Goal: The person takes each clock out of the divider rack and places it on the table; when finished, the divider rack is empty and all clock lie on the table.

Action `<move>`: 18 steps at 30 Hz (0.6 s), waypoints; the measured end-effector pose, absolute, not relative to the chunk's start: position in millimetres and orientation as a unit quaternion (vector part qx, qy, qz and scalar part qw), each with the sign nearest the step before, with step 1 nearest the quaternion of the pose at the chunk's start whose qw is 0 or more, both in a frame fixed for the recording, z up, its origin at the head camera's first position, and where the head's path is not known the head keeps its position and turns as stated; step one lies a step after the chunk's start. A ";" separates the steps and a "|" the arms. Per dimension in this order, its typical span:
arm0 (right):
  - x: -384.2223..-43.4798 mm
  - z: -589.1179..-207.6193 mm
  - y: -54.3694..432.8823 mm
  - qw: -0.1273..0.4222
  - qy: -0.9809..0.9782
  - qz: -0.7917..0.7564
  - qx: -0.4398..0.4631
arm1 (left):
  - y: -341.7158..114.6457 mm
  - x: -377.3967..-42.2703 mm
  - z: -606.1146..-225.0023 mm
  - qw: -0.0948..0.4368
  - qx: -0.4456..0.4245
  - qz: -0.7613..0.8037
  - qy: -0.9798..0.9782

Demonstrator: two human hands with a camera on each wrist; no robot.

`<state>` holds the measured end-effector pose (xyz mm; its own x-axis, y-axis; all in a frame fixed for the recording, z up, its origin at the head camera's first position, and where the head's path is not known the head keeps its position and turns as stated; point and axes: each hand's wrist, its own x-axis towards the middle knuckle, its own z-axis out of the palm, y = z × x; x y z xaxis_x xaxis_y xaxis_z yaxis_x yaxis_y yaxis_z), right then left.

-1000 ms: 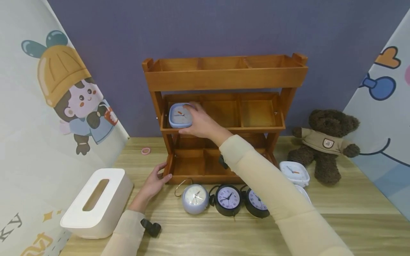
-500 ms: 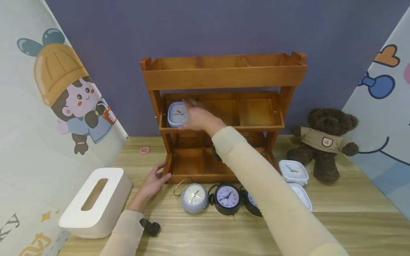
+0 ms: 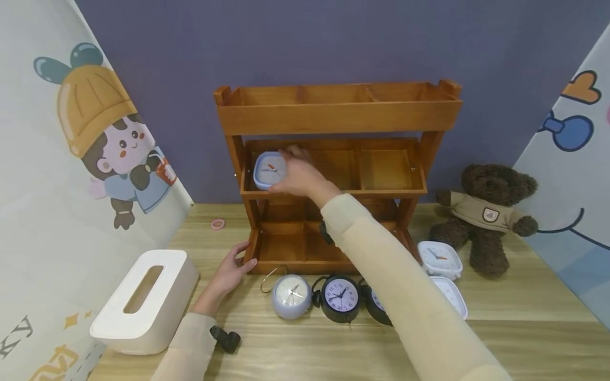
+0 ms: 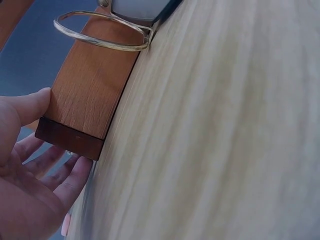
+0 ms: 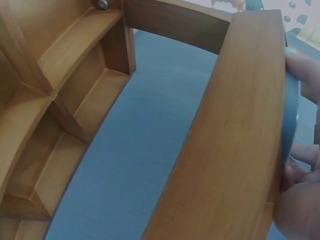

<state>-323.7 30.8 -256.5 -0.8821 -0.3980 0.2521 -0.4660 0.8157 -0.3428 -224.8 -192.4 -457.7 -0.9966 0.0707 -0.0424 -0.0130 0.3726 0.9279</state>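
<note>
A light blue square alarm clock with a pale face and an orange hand sits in the left compartment of the middle tier of a three-tier wooden shelf. My right hand holds the clock by its right side, its fingers partly out of sight behind it. In the right wrist view, the clock's blue edge shows between the thumb and fingers, past a wooden board. At the shelf's lower left corner, my left hand grips the end of the bottom tier, thumb on the front and fingers behind.
Before the shelf stand a lilac round clock and two black alarm clocks, one partly behind my right sleeve. Two white square clocks lie at right near a teddy bear. A white tissue box and pink ring are left.
My right hand has shifted from the clock's upper right corner to its right side, and the clock sits slightly farther back in the compartment. The left hand keeps its grip on the shelf.
</note>
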 end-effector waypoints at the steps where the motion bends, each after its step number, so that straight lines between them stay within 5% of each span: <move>1: -323.9 -257.0 31.3 0.088 -0.948 0.203 0.228 | -192.2 -225.0 -457.7 0.038 0.017 0.560 0.827; 18: -322.3 -258.9 36.5 0.135 -0.930 0.237 0.246 | -191.2 -224.9 -458.1 0.036 0.014 0.561 0.827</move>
<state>-322.3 36.5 -258.9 -0.8432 -0.3930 0.3669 -0.5207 0.7667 -0.3756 -224.9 -191.2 -458.1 -0.9970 0.0637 -0.0438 -0.0172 0.3707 0.9286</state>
